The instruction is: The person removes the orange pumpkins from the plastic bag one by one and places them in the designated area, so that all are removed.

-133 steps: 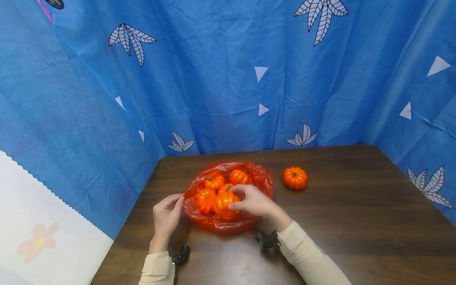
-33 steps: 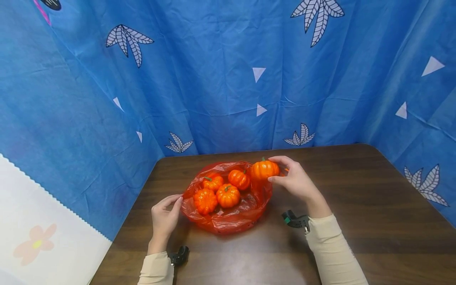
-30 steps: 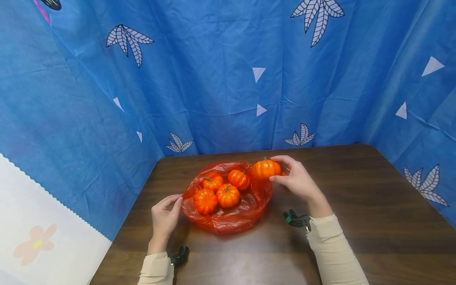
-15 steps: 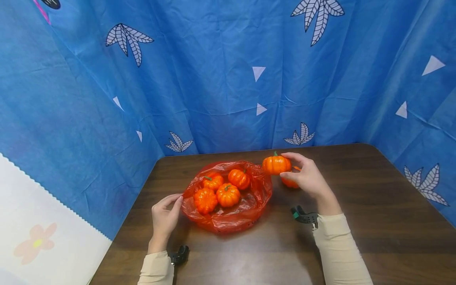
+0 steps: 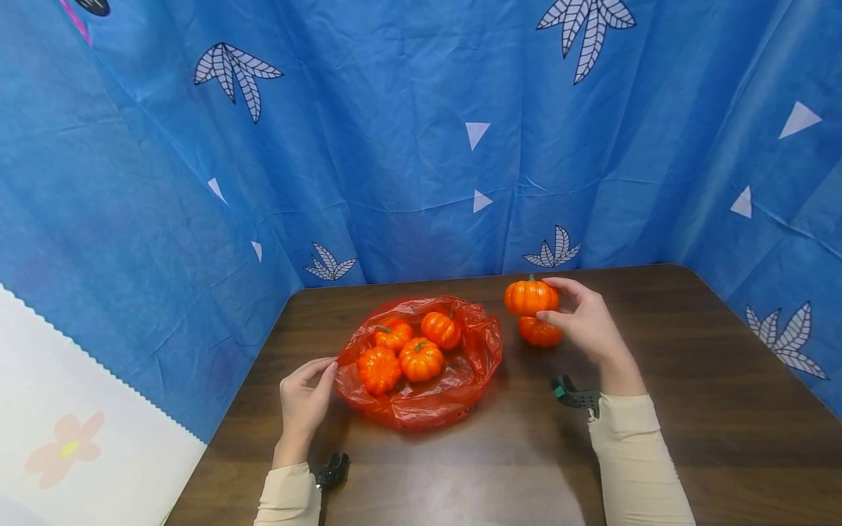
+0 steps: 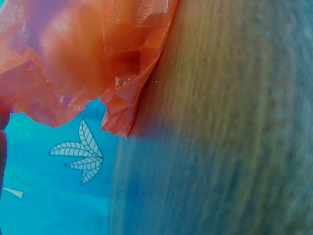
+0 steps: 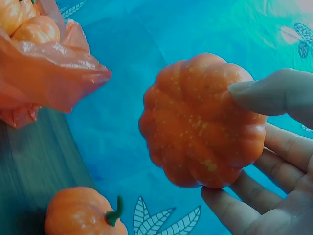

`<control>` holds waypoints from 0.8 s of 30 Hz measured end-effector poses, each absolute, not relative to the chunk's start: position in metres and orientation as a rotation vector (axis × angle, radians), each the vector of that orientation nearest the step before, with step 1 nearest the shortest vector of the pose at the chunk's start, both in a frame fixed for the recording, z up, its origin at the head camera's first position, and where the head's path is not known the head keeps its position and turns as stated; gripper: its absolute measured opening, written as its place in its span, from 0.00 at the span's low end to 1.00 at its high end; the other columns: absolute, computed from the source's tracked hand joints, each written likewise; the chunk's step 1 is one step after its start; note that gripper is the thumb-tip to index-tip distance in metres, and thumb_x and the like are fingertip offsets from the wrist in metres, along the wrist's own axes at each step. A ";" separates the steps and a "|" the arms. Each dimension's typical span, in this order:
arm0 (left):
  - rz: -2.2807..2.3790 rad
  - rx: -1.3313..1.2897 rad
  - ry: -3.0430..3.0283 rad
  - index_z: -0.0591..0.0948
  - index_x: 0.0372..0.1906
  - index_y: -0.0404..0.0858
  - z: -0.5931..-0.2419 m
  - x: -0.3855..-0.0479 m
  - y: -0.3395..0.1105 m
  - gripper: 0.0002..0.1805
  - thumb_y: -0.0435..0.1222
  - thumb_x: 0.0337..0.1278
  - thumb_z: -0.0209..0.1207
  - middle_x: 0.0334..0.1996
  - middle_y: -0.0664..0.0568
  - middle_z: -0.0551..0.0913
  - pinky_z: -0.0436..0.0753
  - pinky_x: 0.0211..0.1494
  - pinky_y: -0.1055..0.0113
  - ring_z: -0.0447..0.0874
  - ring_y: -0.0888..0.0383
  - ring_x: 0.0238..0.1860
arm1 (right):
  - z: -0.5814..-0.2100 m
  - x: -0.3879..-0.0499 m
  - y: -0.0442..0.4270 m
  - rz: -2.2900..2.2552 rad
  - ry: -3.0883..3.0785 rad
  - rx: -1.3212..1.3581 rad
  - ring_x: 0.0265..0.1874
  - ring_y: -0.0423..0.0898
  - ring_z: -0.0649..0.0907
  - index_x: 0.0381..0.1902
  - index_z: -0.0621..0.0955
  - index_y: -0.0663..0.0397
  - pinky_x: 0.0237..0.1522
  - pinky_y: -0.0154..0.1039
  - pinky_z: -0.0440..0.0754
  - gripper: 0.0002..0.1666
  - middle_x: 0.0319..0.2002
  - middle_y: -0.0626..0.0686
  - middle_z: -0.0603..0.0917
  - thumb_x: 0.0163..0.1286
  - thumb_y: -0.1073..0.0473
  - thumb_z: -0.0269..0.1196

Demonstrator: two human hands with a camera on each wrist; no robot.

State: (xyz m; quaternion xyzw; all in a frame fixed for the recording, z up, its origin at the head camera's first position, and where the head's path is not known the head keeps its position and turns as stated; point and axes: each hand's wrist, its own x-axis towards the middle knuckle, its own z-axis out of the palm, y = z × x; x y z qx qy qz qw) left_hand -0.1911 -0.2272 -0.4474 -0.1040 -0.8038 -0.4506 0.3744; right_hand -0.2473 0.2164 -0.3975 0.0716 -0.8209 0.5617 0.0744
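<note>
My right hand grips a small orange pumpkin between thumb and fingers, raised above the table to the right of the bag. In the right wrist view the held pumpkin turns its ribbed, speckled underside to the camera. Another pumpkin sits on the table just below it, partly covered by the held one in the head view. My left hand pinches the left rim of a red plastic bag. Several pumpkins lie inside the open bag. The left wrist view shows mostly the bag.
The dark wooden table reaches back to a blue curtain with leaf and triangle prints, which also hangs at both sides. At the left is a white cloth with a flower. A wrist camera sits under my left wrist.
My right hand has lifted a pumpkin out of the bag and carried it right, over beside the pumpkin on the table. My left hand has kept its pinch on the bag's rim.
</note>
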 end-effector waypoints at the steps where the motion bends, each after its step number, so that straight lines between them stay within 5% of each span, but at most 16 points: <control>1: -1.156 -0.267 -2.056 0.88 0.35 0.24 -0.447 -0.191 -0.227 0.06 0.18 0.49 0.67 0.33 0.34 0.89 0.79 0.46 0.86 0.88 0.51 0.33 | -0.397 -0.247 0.217 1.683 -2.463 0.205 0.64 0.67 0.76 0.70 0.70 0.59 0.60 0.55 0.77 0.34 0.69 0.65 0.71 0.67 0.67 0.65; 24: -1.154 -0.287 -2.060 0.87 0.35 0.24 -0.447 -0.191 -0.229 0.05 0.20 0.50 0.67 0.34 0.34 0.89 0.79 0.47 0.86 0.89 0.46 0.34 | -0.405 -0.246 0.244 1.633 -2.463 0.032 0.69 0.65 0.70 0.74 0.65 0.57 0.65 0.55 0.71 0.38 0.73 0.65 0.67 0.69 0.61 0.66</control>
